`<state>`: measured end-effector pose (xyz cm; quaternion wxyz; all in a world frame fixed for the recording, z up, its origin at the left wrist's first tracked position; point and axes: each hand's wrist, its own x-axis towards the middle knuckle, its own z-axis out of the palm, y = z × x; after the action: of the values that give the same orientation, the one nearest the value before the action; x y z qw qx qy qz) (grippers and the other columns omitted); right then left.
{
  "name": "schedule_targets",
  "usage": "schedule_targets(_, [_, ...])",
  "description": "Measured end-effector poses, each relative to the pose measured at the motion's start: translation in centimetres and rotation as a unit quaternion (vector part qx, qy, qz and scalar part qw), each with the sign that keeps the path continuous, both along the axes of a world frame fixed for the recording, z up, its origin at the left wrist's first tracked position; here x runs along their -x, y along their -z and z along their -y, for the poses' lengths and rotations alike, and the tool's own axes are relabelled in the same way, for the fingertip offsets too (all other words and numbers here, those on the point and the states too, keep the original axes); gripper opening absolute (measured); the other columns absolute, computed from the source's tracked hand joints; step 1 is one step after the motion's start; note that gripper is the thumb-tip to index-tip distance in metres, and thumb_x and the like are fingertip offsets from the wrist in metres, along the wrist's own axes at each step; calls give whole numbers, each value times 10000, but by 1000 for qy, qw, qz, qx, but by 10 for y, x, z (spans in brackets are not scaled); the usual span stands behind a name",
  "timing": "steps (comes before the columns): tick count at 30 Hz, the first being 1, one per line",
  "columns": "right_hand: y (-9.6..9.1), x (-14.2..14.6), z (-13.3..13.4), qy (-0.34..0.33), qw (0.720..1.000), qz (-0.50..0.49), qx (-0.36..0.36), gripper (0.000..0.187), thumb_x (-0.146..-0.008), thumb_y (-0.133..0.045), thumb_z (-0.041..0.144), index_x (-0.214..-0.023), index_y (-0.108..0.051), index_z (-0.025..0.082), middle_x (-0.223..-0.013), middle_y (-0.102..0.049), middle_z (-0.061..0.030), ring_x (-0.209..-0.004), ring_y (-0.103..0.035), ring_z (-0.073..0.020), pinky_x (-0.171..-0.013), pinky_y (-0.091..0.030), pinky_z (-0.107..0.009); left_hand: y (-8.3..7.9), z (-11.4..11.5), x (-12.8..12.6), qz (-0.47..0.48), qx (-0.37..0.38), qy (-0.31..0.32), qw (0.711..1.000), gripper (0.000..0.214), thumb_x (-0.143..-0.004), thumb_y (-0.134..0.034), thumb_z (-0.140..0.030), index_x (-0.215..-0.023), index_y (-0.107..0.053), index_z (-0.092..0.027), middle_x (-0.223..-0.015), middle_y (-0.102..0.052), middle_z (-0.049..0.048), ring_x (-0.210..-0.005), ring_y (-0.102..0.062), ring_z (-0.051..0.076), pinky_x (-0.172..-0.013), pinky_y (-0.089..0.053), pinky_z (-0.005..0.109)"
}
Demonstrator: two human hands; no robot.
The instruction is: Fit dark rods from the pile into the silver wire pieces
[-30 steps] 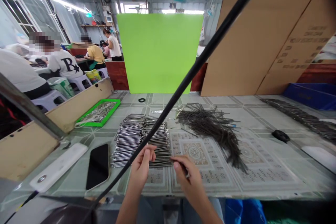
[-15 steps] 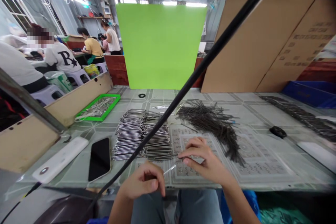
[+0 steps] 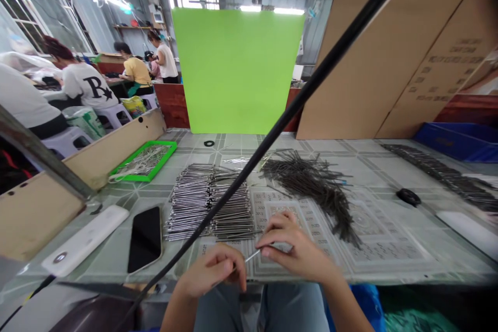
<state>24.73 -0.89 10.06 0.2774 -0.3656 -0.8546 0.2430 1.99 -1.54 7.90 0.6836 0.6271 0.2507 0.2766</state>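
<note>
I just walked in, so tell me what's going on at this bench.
A person's left hand and right hand hold a thin metal rod above a patterned table cover. Beside them lie neat rows of metal rods, with a heap of dark wires farther along. A co-worker sits farther back on the left.

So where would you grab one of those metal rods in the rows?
Probably the right end of the nearest rod, coming from the person's side, from above. The metal rods lie packed side by side, so their middles look hard to pinch, while that end sits at the row's front edge, near the right hand.
</note>
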Motion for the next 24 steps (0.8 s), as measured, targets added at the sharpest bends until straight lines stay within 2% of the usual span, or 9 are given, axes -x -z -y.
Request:
schedule_targets(5, [32, 25, 12, 62, 996, -43, 42, 107, -888, -579, 267, -869, -675, 225, -806, -626, 18, -846, -569, -106, -1123, -64, -425, 20, -12, -3, 37, 138, -100, 985, 761, -661, -258, -904, -784, -457, -180, -514, -271, -62, -456, -179, 67, -458, -122, 202])
schedule_targets(7, [49, 36, 18, 82, 991, -81, 61, 112, -890, -570, 271, -882, -669, 220, -820, -645, 24, -832, -591, -100, -1134, -43, -426, 24, -18, -4, 42, 167, -168, 971, 804, -579, -245, -953, -775, -414, -192, -481, -240, -83, -428, -114, 55, -435, -72, 195])
schedule_targets(9, [66, 48, 25, 88, 986, -116, 79, 131, -894, -548, 262, -914, -666, 210, -829, -658, 16, -816, -608, -105, -1132, -87, -435, 24, -24, -7, 42, 168, -265, 949, 841, -516, -258, -980, -777, -412, -195, -470, -238, -91, -408, -108, 51, -413, -79, 192])
schedule_targets(11, [79, 58, 31, 99, 980, -151, 89, 160, -888, -529, 255, -940, -666, 191, -839, -666, -11, -817, -615, -125, -1075, -255, -407, 21, -27, -13, 39, 137, -368, 919, 850, -483, -317, -978, -784, -424, -191, -464, -249, -93, -403, -145, 54, -403, -118, 194])
schedule_targets(13, [86, 66, 36, 108, 972, -179, 104, 188, -875, -527, 264, -956, -674, 181, -845, -667, -35, -814, -611, -140, -894, -422, -315, 19, -28, -20, 30, 89, -450, 888, 820, -515, -389, -945, -803, -446, -179, -472, -272, -87, -422, -199, 63, -413, -158, 199])
schedule_targets(15, [87, 71, 38, 107, 968, -191, 125, 194, -861, -540, 263, -963, -685, 183, -851, -666, -40, -804, -605, -141, -725, -451, -240, 20, -27, -25, 25, 28, -494, 869, 754, -606, -425, -886, -828, -470, -166, -488, -308, -75, -447, -251, 73, -430, -203, 207])
schedule_targets(17, [82, 72, 36, 88, 968, -189, 138, 176, -856, -553, 236, -957, -687, 182, -843, -666, -28, -776, -602, -124, -683, -441, -210, 23, -26, -25, 30, -31, -508, 860, 675, -713, -415, -814, -861, -486, -160, -509, -348, -62, -466, -296, 83, -451, -254, 218])
schedule_targets(20, [73, 67, 18, 78, 978, -179, 74, 156, -877, -549, 217, -950, -680, 173, -848, -658, -17, -784, -587, -108, -698, -426, -201, 30, -28, -14, 56, -74, -532, 842, 574, -779, -435, -731, -890, -472, -170, -507, -381, -61, -465, -341, 92, -459, -296, 219])
schedule_targets(24, [69, 64, -29, 104, 985, -100, -94, 211, -932, -504, 270, -986, -686, 178, -865, -636, -35, -834, -534, -128, -756, -406, -243, 43, -35, 5, 25, -116, -594, 796, 510, -802, -444, -677, -899, -468, -177, -522, -414, -59, -454, -364, 94, -444, -323, 210])
